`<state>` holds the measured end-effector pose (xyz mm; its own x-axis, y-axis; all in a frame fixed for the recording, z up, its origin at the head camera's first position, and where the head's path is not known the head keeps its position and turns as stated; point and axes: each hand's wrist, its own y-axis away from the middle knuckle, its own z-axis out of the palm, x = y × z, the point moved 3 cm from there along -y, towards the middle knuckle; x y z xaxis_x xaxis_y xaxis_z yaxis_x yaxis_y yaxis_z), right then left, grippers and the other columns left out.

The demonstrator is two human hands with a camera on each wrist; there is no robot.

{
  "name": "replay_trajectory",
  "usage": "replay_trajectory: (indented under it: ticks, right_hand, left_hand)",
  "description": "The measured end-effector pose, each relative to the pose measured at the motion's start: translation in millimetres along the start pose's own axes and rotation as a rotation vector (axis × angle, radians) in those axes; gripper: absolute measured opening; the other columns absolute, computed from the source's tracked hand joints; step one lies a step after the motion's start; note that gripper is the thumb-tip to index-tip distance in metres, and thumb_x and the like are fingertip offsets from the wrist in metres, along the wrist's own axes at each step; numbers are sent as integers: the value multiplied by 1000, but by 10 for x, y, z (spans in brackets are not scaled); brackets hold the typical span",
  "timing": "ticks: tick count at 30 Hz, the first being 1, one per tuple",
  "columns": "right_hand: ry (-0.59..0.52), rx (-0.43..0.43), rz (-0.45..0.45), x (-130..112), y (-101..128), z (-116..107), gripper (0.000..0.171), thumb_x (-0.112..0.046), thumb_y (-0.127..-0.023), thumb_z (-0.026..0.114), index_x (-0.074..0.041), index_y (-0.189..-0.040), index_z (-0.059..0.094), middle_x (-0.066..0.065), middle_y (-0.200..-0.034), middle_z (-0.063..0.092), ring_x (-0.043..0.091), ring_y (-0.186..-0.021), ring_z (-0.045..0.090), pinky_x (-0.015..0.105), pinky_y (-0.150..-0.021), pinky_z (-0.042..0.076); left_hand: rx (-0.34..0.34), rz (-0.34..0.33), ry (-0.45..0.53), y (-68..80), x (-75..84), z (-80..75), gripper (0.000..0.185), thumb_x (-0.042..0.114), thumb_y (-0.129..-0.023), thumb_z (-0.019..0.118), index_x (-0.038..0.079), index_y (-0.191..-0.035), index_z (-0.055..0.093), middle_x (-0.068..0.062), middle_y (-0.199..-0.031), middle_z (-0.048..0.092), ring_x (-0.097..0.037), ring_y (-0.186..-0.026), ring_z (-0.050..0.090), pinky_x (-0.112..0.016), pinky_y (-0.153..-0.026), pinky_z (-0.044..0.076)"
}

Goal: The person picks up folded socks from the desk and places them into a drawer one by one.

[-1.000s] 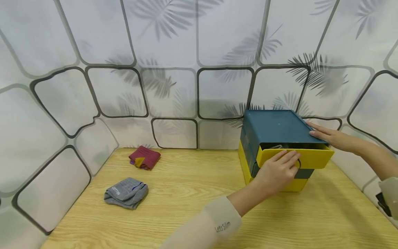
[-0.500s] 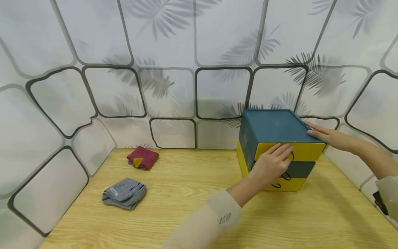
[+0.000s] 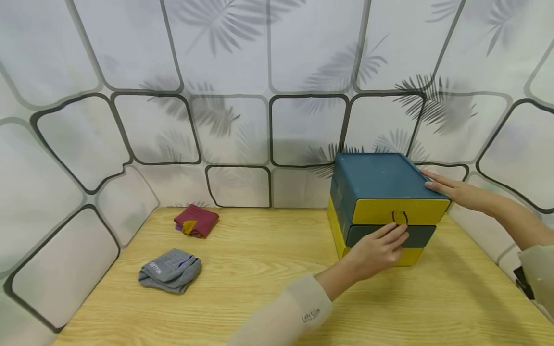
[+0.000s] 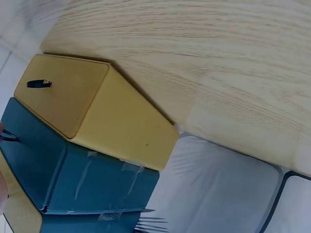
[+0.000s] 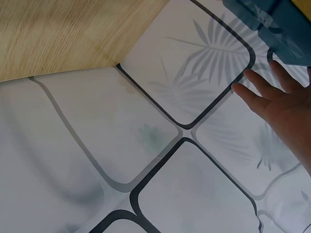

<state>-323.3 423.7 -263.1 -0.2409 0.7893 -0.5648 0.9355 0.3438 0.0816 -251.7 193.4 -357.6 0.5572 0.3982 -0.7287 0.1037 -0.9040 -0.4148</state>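
A stacked drawer box (image 3: 381, 178) with a blue top and blue and yellow drawers stands at the right of the table. Its yellow top drawer (image 3: 376, 211) is closed, a black loop hanging on its front. My left hand (image 3: 376, 252) is at the blue middle drawer (image 3: 420, 235), fingertips just under that loop. The left wrist view shows the middle drawer's own black loop (image 4: 9, 137) beside a fingertip, with thumb and fingers apart. My right hand (image 3: 463, 192) rests along the box's upper right edge, fingers straight; the right wrist view shows them spread (image 5: 291, 107).
On the left of the wooden table (image 3: 259, 288) lie folded grey socks (image 3: 170, 270) marked COTTON and, behind them, a folded maroon sock bundle (image 3: 196, 221) with a yellow patch. A patterned wall covering (image 3: 233, 129) encloses the back and sides. A dark object (image 3: 523, 283) shows by the right sleeve.
The yellow top drawer, partly pulled out at first, has been pushed closed by my left hand. That hand has since dropped to the middle drawer. My right hand stays on the box's edge.
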Motion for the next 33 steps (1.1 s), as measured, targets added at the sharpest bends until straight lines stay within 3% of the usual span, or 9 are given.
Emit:
replay_trajectory:
  ticks: [5,11,18,24,29,33]
  right_hand:
    - [-3,1,4,-8,-11,12,63,-35,-101,30,-16,-147,-9,34,-143,-6,60,-123,0,72,-86,11]
    - [10,3,8,12,-21,3,63,-36,-101,30,-17,-147,-9,35,-143,-4,60,-123,2,71,-85,13]
    - [13,4,-1,35,-14,0,63,-35,-101,30,-16,-147,-9,35,-143,-3,61,-122,4,71,-85,14]
    - [29,11,-10,32,-6,11,63,-35,-101,30,-14,-147,-8,36,-143,-3,61,-122,5,71,-84,15]
    - [19,7,-43,19,9,16,63,-32,-101,30,-8,-146,-7,35,-143,-5,60,-123,3,72,-85,13]
    - [18,4,-43,18,16,28,63,-33,-101,30,-9,-146,-8,35,-143,-6,61,-122,3,72,-84,13]
  left_hand:
    - [-20,7,-49,48,22,51,29,18,-99,42,27,-117,63,1,-135,46,-20,-129,30,-38,-107,15]
    - [69,-31,30,61,34,92,30,13,-99,41,24,-113,65,8,-116,58,-10,-108,48,-23,-91,35]
    - [68,-80,63,12,20,139,28,14,-99,43,27,-98,67,8,-113,58,-12,-108,48,-25,-91,35]
    - [76,-51,73,36,48,48,28,17,-98,45,30,-103,69,5,-122,55,-15,-118,44,-30,-101,28]
    - [62,-30,92,64,111,-108,31,16,-99,42,31,-105,69,4,-126,53,-15,-121,41,-33,-104,24]
    - [47,-15,111,82,192,-247,32,17,-100,40,31,-107,68,3,-125,54,-17,-122,40,-34,-104,24]
